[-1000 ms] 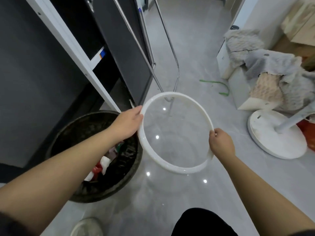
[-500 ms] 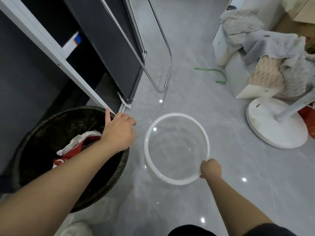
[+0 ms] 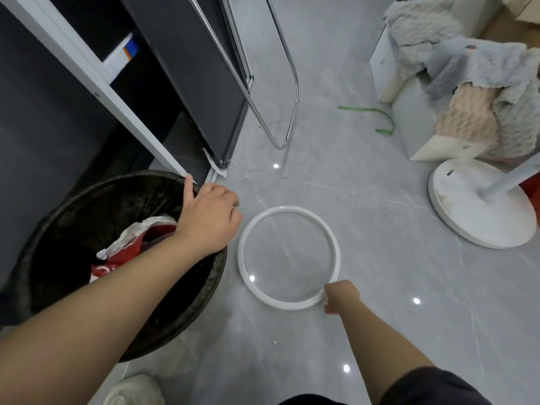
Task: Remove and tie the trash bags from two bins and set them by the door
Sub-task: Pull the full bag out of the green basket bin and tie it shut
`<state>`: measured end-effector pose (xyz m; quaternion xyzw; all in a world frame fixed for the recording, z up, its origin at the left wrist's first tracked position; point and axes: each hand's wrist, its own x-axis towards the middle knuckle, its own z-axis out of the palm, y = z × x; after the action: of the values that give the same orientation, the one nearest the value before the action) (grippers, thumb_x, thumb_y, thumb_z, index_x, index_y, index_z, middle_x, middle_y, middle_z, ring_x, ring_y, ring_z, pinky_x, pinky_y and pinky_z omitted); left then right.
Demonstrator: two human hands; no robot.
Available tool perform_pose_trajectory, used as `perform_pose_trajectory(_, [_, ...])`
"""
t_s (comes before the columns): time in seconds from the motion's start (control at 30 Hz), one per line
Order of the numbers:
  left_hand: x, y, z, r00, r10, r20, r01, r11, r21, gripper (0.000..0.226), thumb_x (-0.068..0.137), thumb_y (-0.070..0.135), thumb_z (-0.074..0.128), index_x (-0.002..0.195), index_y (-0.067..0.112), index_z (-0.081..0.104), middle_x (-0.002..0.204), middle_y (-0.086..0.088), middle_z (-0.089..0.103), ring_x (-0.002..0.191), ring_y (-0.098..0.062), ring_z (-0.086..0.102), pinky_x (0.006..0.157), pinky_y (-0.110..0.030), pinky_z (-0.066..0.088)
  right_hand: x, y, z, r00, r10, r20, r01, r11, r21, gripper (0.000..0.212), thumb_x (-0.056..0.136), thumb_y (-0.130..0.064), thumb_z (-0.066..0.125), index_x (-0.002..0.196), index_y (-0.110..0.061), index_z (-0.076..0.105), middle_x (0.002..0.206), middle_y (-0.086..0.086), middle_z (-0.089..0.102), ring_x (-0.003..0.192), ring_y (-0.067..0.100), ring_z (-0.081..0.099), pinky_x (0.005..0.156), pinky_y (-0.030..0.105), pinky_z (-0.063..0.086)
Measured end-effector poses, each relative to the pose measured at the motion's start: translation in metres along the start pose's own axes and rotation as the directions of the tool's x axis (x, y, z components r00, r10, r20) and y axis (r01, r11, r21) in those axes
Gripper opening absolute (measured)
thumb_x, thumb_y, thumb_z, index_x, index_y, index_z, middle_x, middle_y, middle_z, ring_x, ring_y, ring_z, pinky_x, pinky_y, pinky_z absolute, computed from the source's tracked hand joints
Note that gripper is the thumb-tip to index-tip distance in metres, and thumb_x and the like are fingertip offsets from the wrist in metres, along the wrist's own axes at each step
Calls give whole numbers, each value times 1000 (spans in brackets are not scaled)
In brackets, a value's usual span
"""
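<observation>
I see both forearms bare all the way to the left hand (image 3: 209, 217) and the right hand (image 3: 340, 295); the right arm comes out of a short sleeve (image 3: 438, 385) of plain dark charcoal cloth, loose at its hem, while the left arm's upper end is cut off by the view. Low in the middle a patch of black clothing (image 3: 312, 401) shows, though I cannot tell which garment it is; near the left arm, on the grey floor, sits a pale off-white shoe (image 3: 136, 390) with a rounded toe, too blurred to read further.
</observation>
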<state>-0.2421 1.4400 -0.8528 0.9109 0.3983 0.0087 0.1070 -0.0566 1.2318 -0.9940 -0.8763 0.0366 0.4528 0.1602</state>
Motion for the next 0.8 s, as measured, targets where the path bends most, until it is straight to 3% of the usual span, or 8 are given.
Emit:
perform_pose_trajectory(0.1, [-8,-5,-5,1000,25,-14,-26,996,-82,41,96,30,35,133,19,47,144,2,42,140,-14,26,118,-49,-6,-19,-16,-3,995,-32,98,46,989,-141,14,88,-9,46,96,2,48,73,15,56,78,38,69,82,43,58])
perform_pose_trajectory(0.17, [-19,-14,-14,999,35,-10,-36,994,-106,45,98,34,35,141,20,38,153,1,30,145,-15,16,118,-48,-3,-40,-36,-4,981,-102,165,126,982,-143,17,89,-12,47,97,3,49,78,16,59,85,37,69,85,43,57])
perform_pose_trajectory(0.3, [-44,-48,-37,999,20,-33,-22,997,-72,50,98,37,37,145,21,33,157,2,23,147,-16,10,119,-47,0,-87,-88,8,902,-264,341,228,963,141,33,92,-25,53,114,0,55,112,15,63,93,27,64,80,41,57])
perform_pose_trajectory(0.47, [-79,-117,-56,979,-154,-131,157,988,11,51,95,35,42,143,19,37,155,-3,30,147,-20,14,118,-51,5,-145,-128,36,764,-302,570,138,940,312,39,97,-40,44,121,-11,54,121,10,60,113,29,59,84,47,54])
perform_pose_trajectory(0.57, [-105,-151,-52,934,-339,-115,334,941,-59,51,95,33,43,143,16,37,153,-7,34,144,-26,21,117,-55,12,-158,-128,54,725,-288,626,110,945,308,38,94,-43,48,113,-13,60,109,9,64,102,26,62,87,47,54])
perform_pose_trajectory(0.67, [-121,-167,-41,925,-367,-102,351,925,-143,52,96,30,46,144,13,36,154,-10,31,143,-29,25,117,-52,20,-165,-126,64,724,-307,617,108,935,339,29,92,-40,52,92,-13,62,91,7,62,86,23,61,79,40,56])
perform_pose_trajectory(0.73, [-125,-170,-38,902,-409,-136,355,884,-305,52,97,25,46,144,9,35,153,-13,31,142,-29,26,117,-44,21,-165,-125,66,742,-300,600,83,929,361,26,92,-37,52,84,-13,60,85,6,61,80,22,60,75,36,55])
perform_pose_trajectory(0.8, [-130,-170,-40,818,-557,-141,426,752,-503,48,99,25,43,144,9,36,151,-14,36,139,-28,32,114,-39,24,-165,-123,66,751,-279,598,43,925,378,25,93,-34,51,79,-13,57,79,5,60,75,20,59,71,33,54])
